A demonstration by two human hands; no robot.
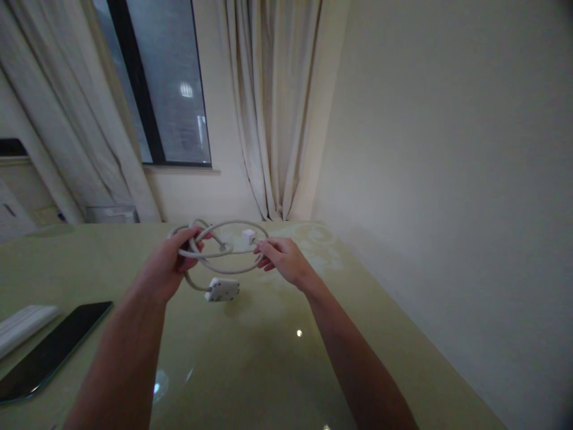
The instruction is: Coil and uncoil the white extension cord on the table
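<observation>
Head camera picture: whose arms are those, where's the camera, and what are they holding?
No robot here! They're a person's bare arms. The camera sits on that person's head, looking forward and down. The left hand holds loops of pale cable. The right hand pinches it beside a small white block. A bigger white block is on the cable too; I can't tell whether it touches the shiny greenish table. On the table's left lie a flat black slab and a long white thing.

We find the light rather dim. On the glossy desk [250, 382], small glare spots [299, 333] shine toward its near edge; the window [170, 60] carries a pale glow. Fine details look soft.
</observation>
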